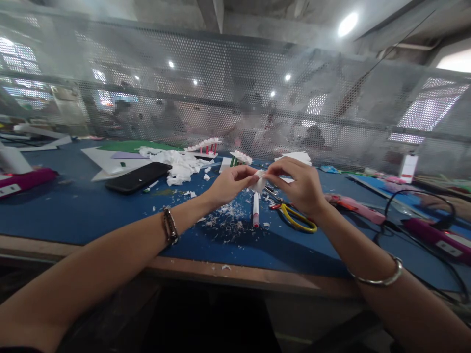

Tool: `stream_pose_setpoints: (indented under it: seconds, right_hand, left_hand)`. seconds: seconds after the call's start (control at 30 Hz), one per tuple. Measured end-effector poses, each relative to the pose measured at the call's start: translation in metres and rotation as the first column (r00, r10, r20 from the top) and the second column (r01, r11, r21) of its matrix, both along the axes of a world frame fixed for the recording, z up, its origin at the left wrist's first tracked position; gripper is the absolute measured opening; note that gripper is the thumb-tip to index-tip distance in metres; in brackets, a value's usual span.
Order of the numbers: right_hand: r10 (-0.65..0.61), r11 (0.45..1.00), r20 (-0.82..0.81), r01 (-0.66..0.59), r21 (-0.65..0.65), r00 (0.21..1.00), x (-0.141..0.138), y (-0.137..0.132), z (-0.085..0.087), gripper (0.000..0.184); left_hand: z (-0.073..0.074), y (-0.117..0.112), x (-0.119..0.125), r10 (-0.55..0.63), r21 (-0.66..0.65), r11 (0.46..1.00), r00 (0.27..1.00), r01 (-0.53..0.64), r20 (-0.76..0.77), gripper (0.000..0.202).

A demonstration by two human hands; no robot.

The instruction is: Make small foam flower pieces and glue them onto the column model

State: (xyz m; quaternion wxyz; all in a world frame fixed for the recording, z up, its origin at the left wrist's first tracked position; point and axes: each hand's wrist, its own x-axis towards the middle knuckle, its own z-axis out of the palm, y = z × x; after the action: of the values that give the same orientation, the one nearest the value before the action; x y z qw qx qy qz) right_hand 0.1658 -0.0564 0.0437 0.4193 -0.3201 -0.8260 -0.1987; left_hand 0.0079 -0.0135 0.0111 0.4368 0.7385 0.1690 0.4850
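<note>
Both hands meet above the middle of the blue table, pinching a small piece of white paper (259, 183) between them. My left hand (232, 185) grips its left edge with thumb and fingertips. On the other edge, my right hand (299, 185) pinches in the same way, fingers curled. The piece looks thin and crumpled; its exact material is hard to make out. Just below lies a white and red marker pen (255, 211) among white shreds. Scissors with yellow handles (299, 220) lie under and beside my right hand, their blades partly hidden.
A black phone (139, 177) and a heap of torn white pieces (180, 165) lie at left. Small white models on red posts (208, 146) stand behind. Magenta power strips (27, 182) sit at both sides, with a black cable at right. A perforated metal screen (221, 88) rises behind the table.
</note>
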Motion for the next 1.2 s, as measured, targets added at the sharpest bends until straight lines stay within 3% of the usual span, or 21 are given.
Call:
stream_pose_setpoints:
  seconds: [0.1,0.2,0.37,0.47,0.63,0.8,0.9,1.0,1.2]
  right_hand:
    - [0.036,0.98,-0.117,-0.058,-0.192,0.993,0.0,0.002,0.0,0.011]
    - [0.048,0.926,-0.226,-0.128,-0.355,0.973,0.0,0.002,0.0,0.015]
    - [0.089,0.824,-0.368,-0.276,-0.494,0.926,-0.002,0.0,0.001,0.015]
    - [0.121,0.801,-0.415,-0.335,-0.496,0.902,-0.003,-0.002,0.002,0.013]
    - [0.138,0.842,-0.388,-0.314,-0.439,0.912,-0.005,-0.007,0.002,0.012]
    - [0.162,0.88,-0.277,-0.266,-0.393,0.947,-0.006,-0.008,0.002,0.011]
    - [0.181,0.886,-0.246,-0.267,-0.38,0.952,-0.005,-0.008,0.001,0.012]
    - [0.205,0.885,-0.25,-0.288,-0.366,0.946,-0.006,-0.01,0.002,0.01]
    - [0.216,0.91,-0.195,-0.269,-0.314,0.957,-0.009,-0.014,0.003,0.007]
  left_hand:
    - [0.001,0.0,-0.001,-0.024,0.022,0.999,1.0,0.025,-0.015,0.011]
    - [0.001,0.001,-0.003,-0.029,0.059,0.998,0.999,0.031,-0.034,0.013]
    - [0.004,-0.001,-0.003,-0.005,0.102,0.995,1.0,0.008,-0.028,0.017]
    - [0.006,-0.004,-0.003,0.023,0.106,0.994,0.999,-0.02,-0.024,0.018]
    - [0.009,-0.006,-0.005,0.069,0.186,0.981,0.997,-0.059,-0.045,0.018]
    - [0.01,-0.003,-0.01,0.169,0.441,0.891,0.98,-0.106,-0.105,0.014]
    - [0.012,-0.002,-0.012,0.164,0.509,0.857,0.979,-0.081,-0.121,0.013]
    - [0.013,-0.003,-0.013,0.138,0.457,0.887,0.983,-0.069,-0.118,0.009]
    - [0.012,-0.007,-0.009,-0.029,0.226,0.974,1.0,0.03,-0.01,0.014]
